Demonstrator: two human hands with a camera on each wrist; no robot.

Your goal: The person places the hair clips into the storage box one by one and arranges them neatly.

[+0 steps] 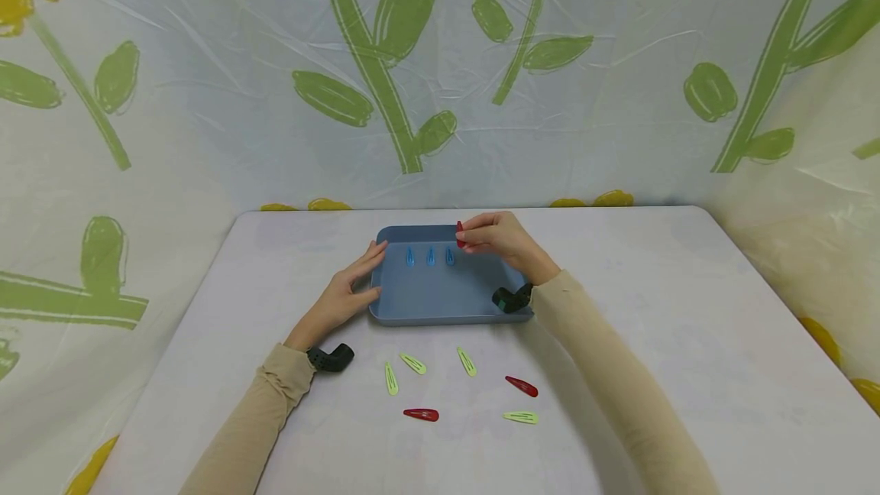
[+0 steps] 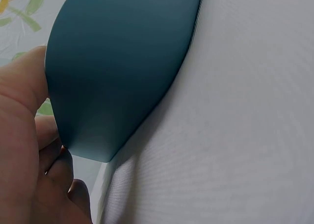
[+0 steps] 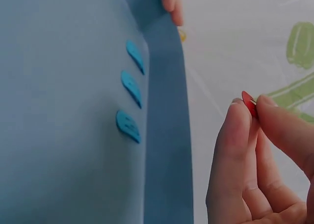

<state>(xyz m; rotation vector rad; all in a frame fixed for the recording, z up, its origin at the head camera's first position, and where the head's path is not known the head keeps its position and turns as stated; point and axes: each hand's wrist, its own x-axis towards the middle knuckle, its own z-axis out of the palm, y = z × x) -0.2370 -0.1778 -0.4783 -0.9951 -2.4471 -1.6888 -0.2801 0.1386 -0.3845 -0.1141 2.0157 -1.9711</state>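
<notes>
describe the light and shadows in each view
Head: fairly even light, soft shadow on the table beside the right sleeve; left wrist: dimmer, tray dark, shadow along its edge; right wrist: muted light, soft shadow on the tray near the blue clips.

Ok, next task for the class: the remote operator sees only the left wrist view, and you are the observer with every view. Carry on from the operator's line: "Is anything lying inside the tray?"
Observer: Yes, three blue clips lie in a row towards the far side of the tray.
Operator: And what is the right hand doing?
Observer: Its fingers pinch a red clip.
Operator: Are there clips on the table too?
Observer: Yes, four yellow-green clips lie on the near side of the tray, among others.
</notes>
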